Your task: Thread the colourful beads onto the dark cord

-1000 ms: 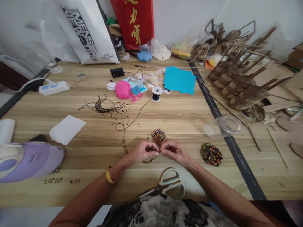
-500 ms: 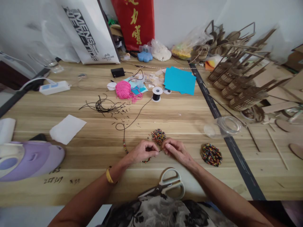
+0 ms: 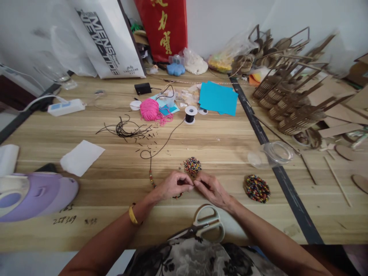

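Note:
My left hand [image 3: 174, 184] is closed in a pinch on the black cord [image 3: 150, 164], close to its end. My right hand [image 3: 211, 188] is also pinched, its fingertips meeting those of the left; whatever lies between them is too small to make out. Strung beads [image 3: 151, 178] hang on the cord left of my left hand, and more show beneath it. From there the cord loops back to a white spool [image 3: 190, 115] with black cord wound on it. Just beyond my fingers lies a pile of loose coloured beads [image 3: 192, 166].
Scissors [image 3: 201, 226] lie near the front edge, below my hands. A coil of strung beads [image 3: 257, 188] rests to the right. Cut black cords [image 3: 123, 128], pink yarn [image 3: 149, 109] and blue sheets [image 3: 218, 97] lie farther back. A purple device [image 3: 43, 195] stands left.
My right hand has moved slightly left, and its fingertips now meet the left hand's. The bit of cord that showed between the hands is now covered.

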`<action>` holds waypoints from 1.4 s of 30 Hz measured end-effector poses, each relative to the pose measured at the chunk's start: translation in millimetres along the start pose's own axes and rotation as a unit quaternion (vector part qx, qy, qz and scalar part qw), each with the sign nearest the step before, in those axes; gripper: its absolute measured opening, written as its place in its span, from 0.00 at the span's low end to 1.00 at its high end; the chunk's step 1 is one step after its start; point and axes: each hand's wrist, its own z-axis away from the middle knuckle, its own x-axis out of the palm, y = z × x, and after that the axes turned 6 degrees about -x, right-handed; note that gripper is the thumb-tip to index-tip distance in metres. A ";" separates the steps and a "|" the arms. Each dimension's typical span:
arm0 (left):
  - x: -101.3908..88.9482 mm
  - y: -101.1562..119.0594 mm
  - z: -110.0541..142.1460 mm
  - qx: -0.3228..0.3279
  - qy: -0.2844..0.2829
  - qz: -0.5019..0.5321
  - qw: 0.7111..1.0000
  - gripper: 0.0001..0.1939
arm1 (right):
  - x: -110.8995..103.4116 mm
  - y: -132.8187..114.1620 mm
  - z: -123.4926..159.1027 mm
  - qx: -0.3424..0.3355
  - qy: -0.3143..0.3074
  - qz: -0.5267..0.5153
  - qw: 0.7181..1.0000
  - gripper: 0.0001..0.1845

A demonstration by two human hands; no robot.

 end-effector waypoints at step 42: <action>6.9 -20.2 110.4 0.058 0.562 -0.119 0.816 0.13 | 1.0 3.8 10.6 0.134 0.001 -0.307 0.942 0.13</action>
